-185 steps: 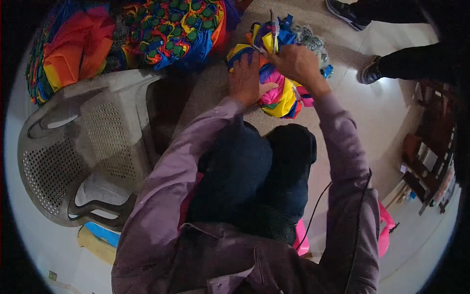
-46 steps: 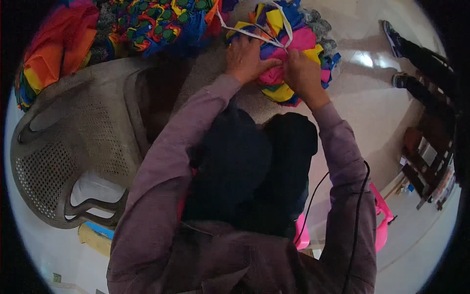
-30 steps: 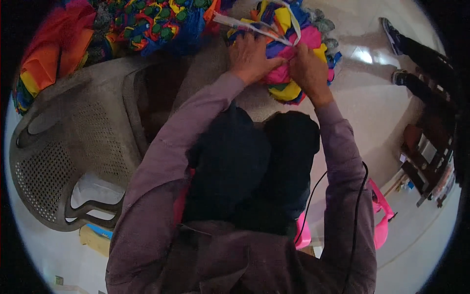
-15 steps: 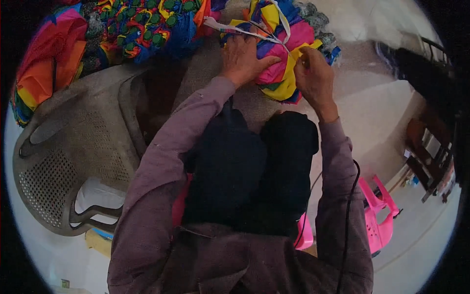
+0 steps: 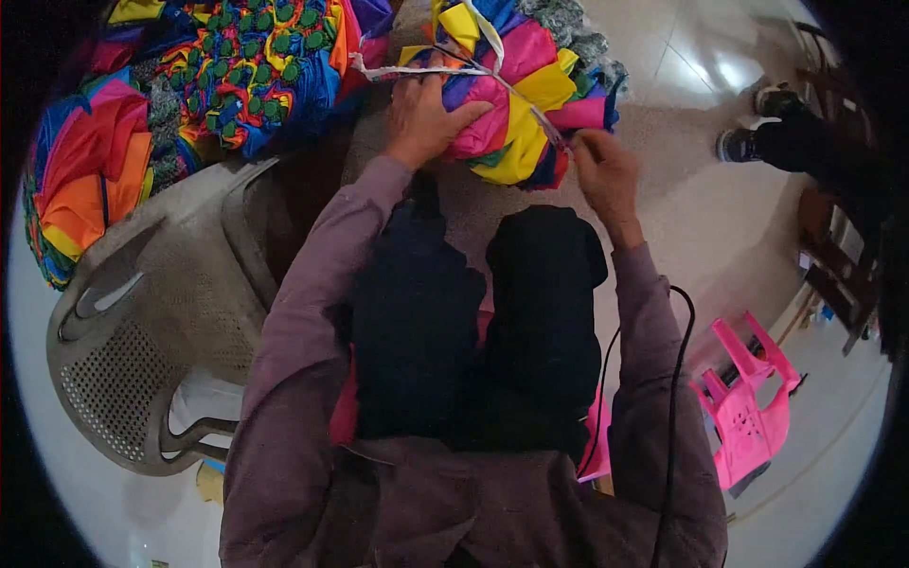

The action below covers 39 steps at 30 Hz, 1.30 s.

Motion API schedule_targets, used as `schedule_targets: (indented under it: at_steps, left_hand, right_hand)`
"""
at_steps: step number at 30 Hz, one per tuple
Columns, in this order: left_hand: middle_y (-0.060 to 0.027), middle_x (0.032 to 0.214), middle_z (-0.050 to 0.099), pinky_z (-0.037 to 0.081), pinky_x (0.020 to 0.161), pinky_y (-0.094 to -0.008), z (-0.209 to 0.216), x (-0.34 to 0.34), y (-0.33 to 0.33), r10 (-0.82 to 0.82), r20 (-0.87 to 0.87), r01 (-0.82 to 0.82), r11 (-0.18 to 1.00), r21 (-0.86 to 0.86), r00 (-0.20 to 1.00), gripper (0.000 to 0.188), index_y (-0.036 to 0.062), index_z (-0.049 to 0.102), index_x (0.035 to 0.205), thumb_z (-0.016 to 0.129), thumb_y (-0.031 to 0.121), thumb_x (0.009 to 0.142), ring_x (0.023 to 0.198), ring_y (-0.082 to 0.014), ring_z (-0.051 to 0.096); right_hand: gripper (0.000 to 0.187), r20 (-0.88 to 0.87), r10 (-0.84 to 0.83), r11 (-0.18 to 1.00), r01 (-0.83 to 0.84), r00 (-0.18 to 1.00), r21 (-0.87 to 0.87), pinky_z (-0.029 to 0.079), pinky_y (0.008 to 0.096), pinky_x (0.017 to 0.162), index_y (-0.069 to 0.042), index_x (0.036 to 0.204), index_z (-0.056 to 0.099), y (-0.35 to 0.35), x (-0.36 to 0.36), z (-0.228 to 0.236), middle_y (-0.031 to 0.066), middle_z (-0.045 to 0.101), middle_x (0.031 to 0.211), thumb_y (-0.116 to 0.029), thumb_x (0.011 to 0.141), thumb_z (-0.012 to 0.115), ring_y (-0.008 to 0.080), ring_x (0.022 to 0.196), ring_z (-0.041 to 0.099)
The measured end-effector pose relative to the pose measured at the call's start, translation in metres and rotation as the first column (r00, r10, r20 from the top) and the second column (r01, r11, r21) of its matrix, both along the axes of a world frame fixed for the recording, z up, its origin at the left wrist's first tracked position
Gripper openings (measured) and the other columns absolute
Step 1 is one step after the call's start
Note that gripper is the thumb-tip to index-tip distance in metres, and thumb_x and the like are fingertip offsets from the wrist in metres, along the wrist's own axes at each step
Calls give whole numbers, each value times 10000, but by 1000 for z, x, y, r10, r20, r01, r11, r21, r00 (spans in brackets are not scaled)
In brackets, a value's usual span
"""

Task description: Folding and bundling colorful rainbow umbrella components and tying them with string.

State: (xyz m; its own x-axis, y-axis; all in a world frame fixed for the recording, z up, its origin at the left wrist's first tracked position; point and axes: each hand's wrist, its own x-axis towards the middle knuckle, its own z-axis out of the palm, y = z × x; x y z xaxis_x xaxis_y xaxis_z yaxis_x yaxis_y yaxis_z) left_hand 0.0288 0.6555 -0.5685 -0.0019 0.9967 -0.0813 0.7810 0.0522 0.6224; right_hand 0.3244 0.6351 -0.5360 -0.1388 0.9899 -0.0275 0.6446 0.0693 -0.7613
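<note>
Bundle of multicoloured fabric (image 5: 544,90), just ahead of the knees (image 5: 546,237). Across it, a pale strip (image 5: 546,125), long axis slanting from bundle centre to lower right. At that lower end, nearer of the two, the right hand (image 5: 606,175), pinched closed on the tip. On the bundle's left side, the left hand (image 5: 421,121), half open with thumb spread, laid against fabric; impossible to tell whether gripping.

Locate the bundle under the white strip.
In the head view, the bundle is at the top, right of centre, left hand on its left edge, right hand at lower right.
</note>
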Motion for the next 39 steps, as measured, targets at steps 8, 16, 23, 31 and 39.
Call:
schedule_targets:
  at_steps: [8, 16, 23, 31, 39]
  left_hand:
    - [-310, 1443, 510, 449, 1089, -540, 14, 19, 3, -23, 19, 25, 993, -117, 1000, 1078, 19, 375, 1569, 714, 725, 829, 1298, -478, 526]
    - [-300, 1484, 487, 455, 1092, -519, 23, 20, 6, -7, -5, 6, 995, -99, 1000, 1049, 44, 383, 1565, 724, 709, 828, 1328, -466, 516]
    - [-297, 1509, 458, 440, 1111, -527, 34, 21, 11, 8, 3, -7, 987, -163, 1000, 1049, 43, 370, 1573, 748, 672, 824, 1344, -470, 502]
    - [-324, 1458, 486, 427, 1115, -517, 25, 26, 7, 44, -35, -46, 997, -69, 998, 1040, 9, 373, 1560, 772, 622, 821, 1320, -484, 507]
    - [-324, 1471, 465, 407, 1134, -519, 15, 28, 7, 44, -47, -43, 999, 19, 998, 1039, -8, 375, 1545, 810, 575, 804, 1327, -488, 487]
  right_hand:
    - [198, 191, 165, 958, -203, 968, 201, 572, 438, 742, -13, 1121, 700, 8, 4, -18, 188, 714, 1007, -98, 942, 693, 384, 884, 712]
    - [137, 219, 263, 942, -299, 939, 150, 555, 479, 697, -22, 1057, 666, 25, 5, -11, 194, 678, 970, -102, 947, 668, 419, 848, 687]
    - [135, 403, 132, 939, -245, 906, 243, 530, 481, 655, -54, 1010, 634, 35, -16, -20, 173, 635, 897, -147, 925, 683, 404, 772, 669]
    - [139, 370, 34, 916, -177, 928, 361, 463, 355, 623, -50, 937, 651, 47, -26, -24, 140, 646, 839, -161, 867, 697, 339, 696, 639]
    - [206, -344, 40, 857, -209, 938, -471, 404, 298, 611, -9, 856, 667, 70, -21, -1, 26, 595, 703, -212, 883, 675, 115, 643, 550]
